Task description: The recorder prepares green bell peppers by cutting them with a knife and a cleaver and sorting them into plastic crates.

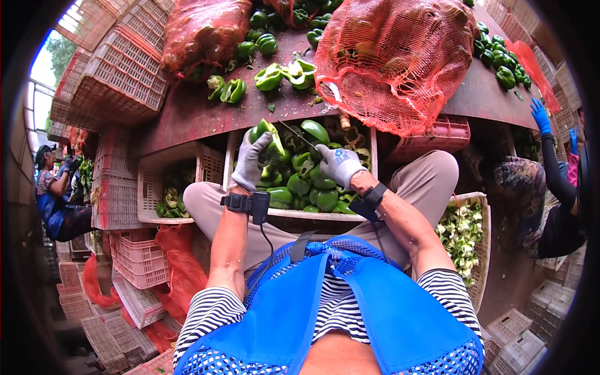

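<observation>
My left hand [249, 164], in a pale work glove, is closed around a cut green bell pepper [270, 141]. In my gloved right hand [340, 165] is a knife [296, 134], its thin blade slanting up and left toward the pepper. Both hands are over a white crate [300, 215] between my knees, filled with green pepper halves [299, 184]. On the table [187, 115] just beyond lie opened peppers [269, 77], their pale insides showing. The fingers of my right hand wrap the knife handle and mostly hide it.
Red mesh bags [400, 56] of peppers lie on the table, whole peppers [505, 76] at its right. Pale pepper cores [459, 232] fill a crate by my right knee. Crates [125, 69] stack at left. Co-workers sit at left [55, 194] and right [556, 169].
</observation>
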Demonstrator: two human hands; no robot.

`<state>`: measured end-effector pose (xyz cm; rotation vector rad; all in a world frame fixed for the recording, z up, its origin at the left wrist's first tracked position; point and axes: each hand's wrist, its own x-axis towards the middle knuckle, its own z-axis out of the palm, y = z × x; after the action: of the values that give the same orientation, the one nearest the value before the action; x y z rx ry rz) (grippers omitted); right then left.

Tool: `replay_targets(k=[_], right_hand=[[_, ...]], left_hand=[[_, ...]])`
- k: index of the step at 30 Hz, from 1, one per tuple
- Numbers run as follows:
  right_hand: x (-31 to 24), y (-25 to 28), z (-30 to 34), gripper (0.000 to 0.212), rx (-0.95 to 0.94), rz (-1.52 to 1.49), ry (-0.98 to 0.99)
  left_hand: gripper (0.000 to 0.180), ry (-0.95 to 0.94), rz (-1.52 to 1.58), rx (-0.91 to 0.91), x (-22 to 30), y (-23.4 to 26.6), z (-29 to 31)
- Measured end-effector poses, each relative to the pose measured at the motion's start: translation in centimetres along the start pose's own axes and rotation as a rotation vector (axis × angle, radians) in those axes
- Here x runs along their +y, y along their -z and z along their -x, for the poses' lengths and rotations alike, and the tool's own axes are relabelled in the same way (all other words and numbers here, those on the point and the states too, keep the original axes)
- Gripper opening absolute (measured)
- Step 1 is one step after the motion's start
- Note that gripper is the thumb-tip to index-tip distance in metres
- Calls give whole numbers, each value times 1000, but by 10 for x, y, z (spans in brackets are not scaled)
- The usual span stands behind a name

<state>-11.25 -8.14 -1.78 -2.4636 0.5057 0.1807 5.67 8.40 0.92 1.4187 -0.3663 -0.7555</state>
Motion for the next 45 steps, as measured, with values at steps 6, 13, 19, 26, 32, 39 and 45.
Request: replay_targets(k=[6,13,19,26,32,39,45], right_hand=[[5,8,14,47,156,-260,-36],[32,29,47,47,227,-440,-40],[42,40,53,43,453,-504,-60],[52,46,74,39,930,-862,-25],[59,55,79,30,1032,-973,-21],[67,57,79,26,1023,-1125,-53],[70,64,77,27,1098,-1059,-41]], left_hand=[[71,-494,-918,316,37,23,-81],[81,-116,-1723,193,53,-17,-212],[36,-1010,-1560,274,52,-96,-212],[32,-634,-1397,-502,-54,-231,-191],[48,-1016,-1416,-216,-59,-318,-231],[39,-553,-1607,-470,-7,-386,-258],[56,-438,-1413,-566,-19,-341,-261]])
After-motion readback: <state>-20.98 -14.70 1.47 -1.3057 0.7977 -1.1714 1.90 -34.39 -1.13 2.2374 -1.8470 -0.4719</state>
